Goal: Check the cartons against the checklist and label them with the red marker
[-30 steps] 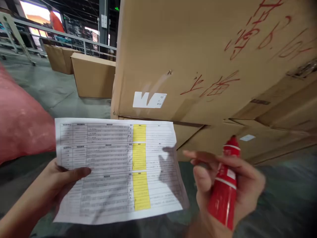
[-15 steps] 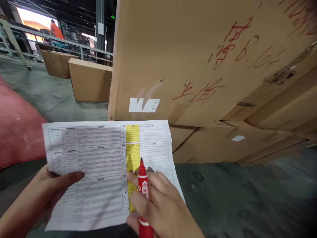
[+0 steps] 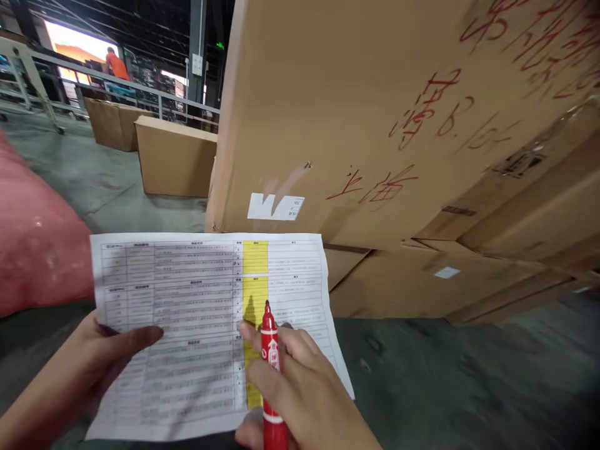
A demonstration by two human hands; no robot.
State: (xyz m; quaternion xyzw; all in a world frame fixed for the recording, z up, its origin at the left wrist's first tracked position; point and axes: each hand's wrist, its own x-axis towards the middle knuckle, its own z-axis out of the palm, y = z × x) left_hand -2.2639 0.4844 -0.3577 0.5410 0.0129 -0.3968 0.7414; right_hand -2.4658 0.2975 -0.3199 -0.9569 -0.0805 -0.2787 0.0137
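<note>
A printed sheet of paper (image 3: 192, 312) with rows of tables and a yellow column is held up in front of me. My left hand (image 3: 110, 350) grips its left edge, thumb on top and the other fingers behind. Between the fingers of my right hand (image 3: 300, 387) is a red marker (image 3: 270, 375), uncapped, its dark tip pointing up and away. That hand lies over the sheet's lower right part, with a fingertip by the yellow column. Just beyond the sheet stands a large cardboard box (image 3: 347, 112) with red handwriting and a torn white label (image 3: 274, 206).
More cardboard boxes (image 3: 389, 281) lie beneath and beside the large one. At left bulges a pink-red sack (image 3: 37, 237). Two cartons (image 3: 175, 159) stand on the grey floor (image 3: 117, 206) before a metal railing (image 3: 154, 97). A person in orange (image 3: 116, 65) is far behind it.
My view has shifted slightly, so the boxes and background sit a little lower in it. The sheet appears slightly lower and further right. Both hands keep their holds on the paper and marker.
</note>
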